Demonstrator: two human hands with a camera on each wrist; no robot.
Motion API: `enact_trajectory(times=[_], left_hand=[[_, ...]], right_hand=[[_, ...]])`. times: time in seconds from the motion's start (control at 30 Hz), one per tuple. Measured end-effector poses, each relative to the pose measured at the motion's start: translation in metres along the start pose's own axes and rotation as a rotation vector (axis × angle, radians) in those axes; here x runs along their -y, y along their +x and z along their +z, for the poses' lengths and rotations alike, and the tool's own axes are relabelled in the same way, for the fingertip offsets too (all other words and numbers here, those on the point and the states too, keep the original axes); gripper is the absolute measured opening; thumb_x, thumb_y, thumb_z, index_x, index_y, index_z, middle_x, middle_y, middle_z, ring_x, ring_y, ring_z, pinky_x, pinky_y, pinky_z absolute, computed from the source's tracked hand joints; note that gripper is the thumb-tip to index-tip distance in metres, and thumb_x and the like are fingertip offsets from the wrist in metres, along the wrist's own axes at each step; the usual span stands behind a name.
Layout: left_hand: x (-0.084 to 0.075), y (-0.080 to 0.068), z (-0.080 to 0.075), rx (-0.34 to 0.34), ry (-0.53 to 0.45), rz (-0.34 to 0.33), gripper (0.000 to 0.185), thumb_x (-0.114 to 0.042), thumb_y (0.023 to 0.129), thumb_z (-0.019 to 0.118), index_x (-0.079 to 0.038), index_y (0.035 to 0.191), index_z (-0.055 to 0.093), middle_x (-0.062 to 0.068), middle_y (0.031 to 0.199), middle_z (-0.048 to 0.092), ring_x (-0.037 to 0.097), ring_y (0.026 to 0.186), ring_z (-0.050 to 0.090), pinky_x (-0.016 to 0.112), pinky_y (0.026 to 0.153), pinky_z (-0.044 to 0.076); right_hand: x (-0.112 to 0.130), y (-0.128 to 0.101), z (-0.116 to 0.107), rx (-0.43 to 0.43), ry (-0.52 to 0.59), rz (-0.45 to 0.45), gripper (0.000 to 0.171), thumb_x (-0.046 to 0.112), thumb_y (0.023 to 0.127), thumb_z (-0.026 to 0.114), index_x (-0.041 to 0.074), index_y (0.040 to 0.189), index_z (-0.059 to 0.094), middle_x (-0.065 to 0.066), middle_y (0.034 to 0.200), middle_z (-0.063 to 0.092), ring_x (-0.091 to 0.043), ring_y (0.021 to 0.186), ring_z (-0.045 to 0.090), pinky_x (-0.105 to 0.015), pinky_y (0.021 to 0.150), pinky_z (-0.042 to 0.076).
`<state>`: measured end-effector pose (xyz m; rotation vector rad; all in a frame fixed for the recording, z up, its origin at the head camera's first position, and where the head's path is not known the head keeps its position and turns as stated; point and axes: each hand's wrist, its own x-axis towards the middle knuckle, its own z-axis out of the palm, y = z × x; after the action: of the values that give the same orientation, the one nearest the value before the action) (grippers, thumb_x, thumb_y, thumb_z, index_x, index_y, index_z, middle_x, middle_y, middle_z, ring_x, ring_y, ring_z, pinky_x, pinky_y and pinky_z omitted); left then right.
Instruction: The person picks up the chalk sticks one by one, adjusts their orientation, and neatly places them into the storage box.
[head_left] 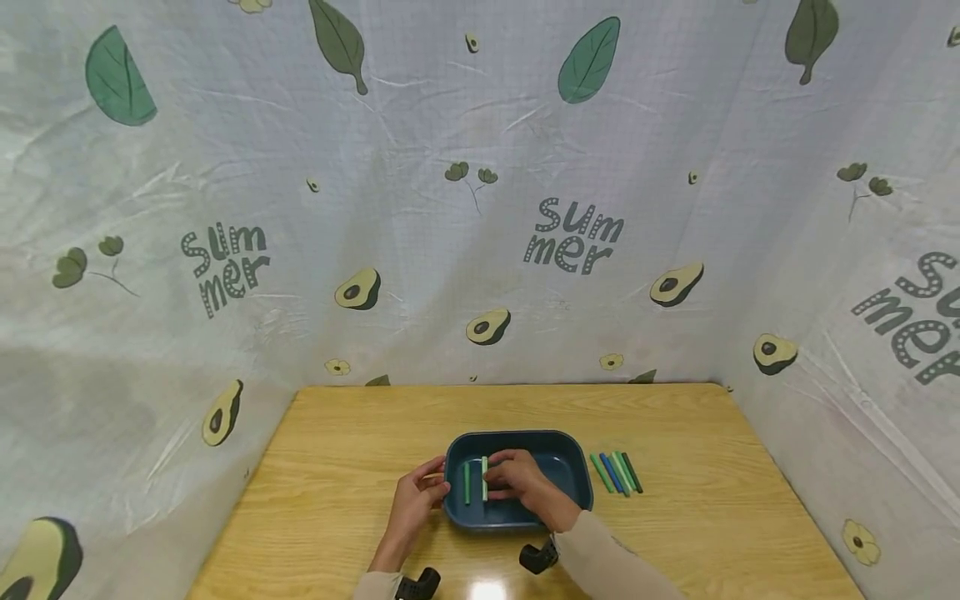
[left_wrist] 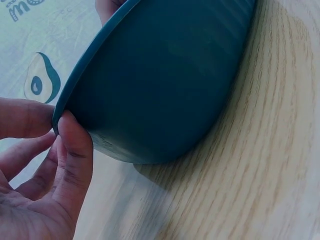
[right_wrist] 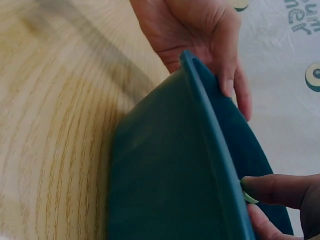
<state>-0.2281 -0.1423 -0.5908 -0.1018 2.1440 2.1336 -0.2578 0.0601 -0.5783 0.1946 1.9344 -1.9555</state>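
Note:
A dark blue tray (head_left: 525,434) sits on the wooden table near its front middle. Inside it lie a darker green stick (head_left: 467,485) and a light green stick (head_left: 484,467), side by side at the left. My right hand (head_left: 495,483) reaches into the tray and pinches the light green stick; in the right wrist view its fingertips (right_wrist: 272,190) close on the stick's pale end (right_wrist: 248,198) just past the tray rim (right_wrist: 210,125). My left hand (head_left: 437,485) grips the tray's left rim, thumb and finger (left_wrist: 75,140) pinching the edge of the tray (left_wrist: 165,80).
Several green and blue sticks (head_left: 617,472) lie in a row on the table (head_left: 337,450) just right of the tray. A cloth printed with leaves and avocados (head_left: 480,208) walls the table at the back and both sides.

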Motion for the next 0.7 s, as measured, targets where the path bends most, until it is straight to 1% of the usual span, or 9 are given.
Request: enact_trajectory(times=[0.2, 0.37, 0.57, 0.7], left_hand=[[0.0032, -0.0023, -0.0014, -0.016, 0.020, 0.001, 0.048, 0.004, 0.088, 0.062, 0.003, 0.136, 0.054, 0.023, 0.126, 0.056, 0.013, 0.090, 0.057, 0.026, 0.065, 0.054], [0.0033, -0.0029, -0.0023, -0.011, 0.013, -0.007, 0.049, 0.004, 0.088, 0.062, 0.003, 0.137, 0.054, 0.023, 0.126, 0.055, 0.013, 0.090, 0.057, 0.026, 0.064, 0.054], [0.0031, -0.0039, -0.0036, -0.001, 0.001, 0.005, 0.050, 0.005, 0.087, 0.062, 0.005, 0.136, 0.053, 0.023, 0.124, 0.055, 0.010, 0.087, 0.057, 0.025, 0.062, 0.053], [0.0019, -0.0033, -0.0044, 0.000, -0.005, 0.007, 0.050, 0.005, 0.087, 0.062, 0.005, 0.136, 0.053, 0.023, 0.124, 0.055, 0.009, 0.085, 0.057, 0.025, 0.061, 0.053]], right_hand=[[-0.0052, 0.0023, 0.0044, -0.034, -0.029, 0.028, 0.029, -0.004, 0.080, 0.068, -0.003, 0.108, 0.060, -0.007, 0.084, 0.062, -0.016, 0.072, 0.064, -0.037, 0.067, 0.060], [-0.0066, 0.0019, 0.0087, -0.074, -0.040, 0.033, 0.031, -0.006, 0.079, 0.066, -0.005, 0.110, 0.059, -0.009, 0.086, 0.062, -0.019, 0.074, 0.064, -0.038, 0.067, 0.060], [-0.0051, -0.0003, 0.0070, -0.083, -0.032, -0.018, 0.035, -0.005, 0.078, 0.066, -0.005, 0.112, 0.058, -0.008, 0.082, 0.062, -0.017, 0.073, 0.064, -0.041, 0.069, 0.060], [0.0022, -0.0070, 0.0030, -0.074, -0.029, -0.082, 0.035, -0.001, 0.080, 0.067, -0.006, 0.113, 0.058, -0.007, 0.087, 0.064, -0.017, 0.075, 0.065, -0.043, 0.072, 0.060]])
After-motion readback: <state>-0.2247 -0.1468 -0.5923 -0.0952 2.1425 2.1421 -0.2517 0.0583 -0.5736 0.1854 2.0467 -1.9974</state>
